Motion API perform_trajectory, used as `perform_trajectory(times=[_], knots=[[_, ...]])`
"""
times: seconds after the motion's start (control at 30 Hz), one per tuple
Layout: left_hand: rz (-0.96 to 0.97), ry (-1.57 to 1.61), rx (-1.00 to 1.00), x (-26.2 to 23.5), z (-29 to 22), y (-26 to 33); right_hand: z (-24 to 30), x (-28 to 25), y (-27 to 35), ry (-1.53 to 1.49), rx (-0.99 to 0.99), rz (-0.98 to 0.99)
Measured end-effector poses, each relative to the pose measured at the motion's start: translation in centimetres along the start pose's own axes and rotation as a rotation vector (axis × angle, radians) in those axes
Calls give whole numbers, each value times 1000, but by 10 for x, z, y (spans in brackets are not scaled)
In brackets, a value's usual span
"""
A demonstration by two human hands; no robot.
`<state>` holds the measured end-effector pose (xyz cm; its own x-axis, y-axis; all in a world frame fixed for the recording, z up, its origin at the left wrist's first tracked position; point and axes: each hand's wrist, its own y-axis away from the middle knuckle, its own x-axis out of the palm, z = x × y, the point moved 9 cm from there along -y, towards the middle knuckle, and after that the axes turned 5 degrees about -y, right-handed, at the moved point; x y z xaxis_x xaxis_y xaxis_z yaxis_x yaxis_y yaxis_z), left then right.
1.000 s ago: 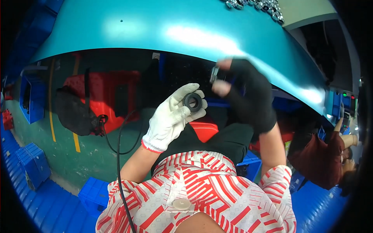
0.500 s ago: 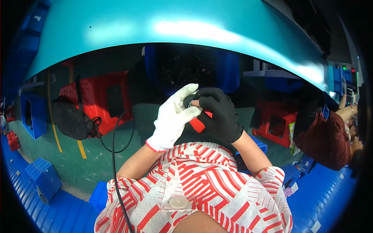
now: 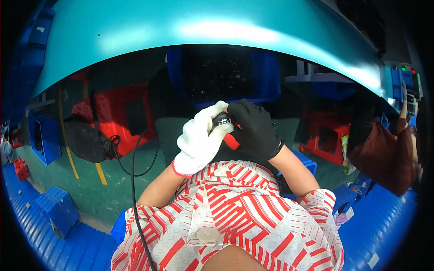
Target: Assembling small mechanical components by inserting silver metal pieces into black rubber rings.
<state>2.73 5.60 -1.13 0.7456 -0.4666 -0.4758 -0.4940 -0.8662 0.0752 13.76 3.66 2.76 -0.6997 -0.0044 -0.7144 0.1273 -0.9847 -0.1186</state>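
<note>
In front of my waist my two hands meet around a small round black part with a shiny, toothed-looking metal ring [image 3: 222, 119]. My left hand [image 3: 199, 137], in a white glove with a red cuff edge, grips it from the left with thumb and fingers. From the right my right hand [image 3: 254, 131], in a black glove, closes over its upper side; the fingertips are partly hidden. A flat red piece [image 3: 231, 142] shows just below my right fingers; whether I hold it cannot be told. Beyond my hands stands a blue bin [image 3: 270, 81] with many small dark parts [image 3: 217, 77].
A glossy turquoise table [image 3: 149, 29] curves across the far side. Left are a red stool [image 3: 120, 115], a black bag [image 3: 86, 139] and a blue crate [image 3: 45, 137]. A black cable [image 3: 134, 198] runs down my left side. Right are another red stool [image 3: 323, 142] and a person in brown [image 3: 379, 153].
My right hand has turned and closed further over the black part, and the metal ring now shows more plainly between the hands. The view has shifted slightly.
</note>
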Motion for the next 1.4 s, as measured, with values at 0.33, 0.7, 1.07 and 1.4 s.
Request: perform_trajectory(times=[0.33, 0.7, 1.07, 1.4], knots=[[61, 173, -128, 7, 7, -11, -22, 10, -1, -227, 66, -7], [101, 383, -215, 27, 31, -13, -31, 19, 9, -80, 31, 38], [64, 216, -154, 15, 22, -19, -32, 24, 7, -121, 52, 36], [102, 193, -150, 11, 17, -21, -36, 22, 4, -275, 69, 0]])
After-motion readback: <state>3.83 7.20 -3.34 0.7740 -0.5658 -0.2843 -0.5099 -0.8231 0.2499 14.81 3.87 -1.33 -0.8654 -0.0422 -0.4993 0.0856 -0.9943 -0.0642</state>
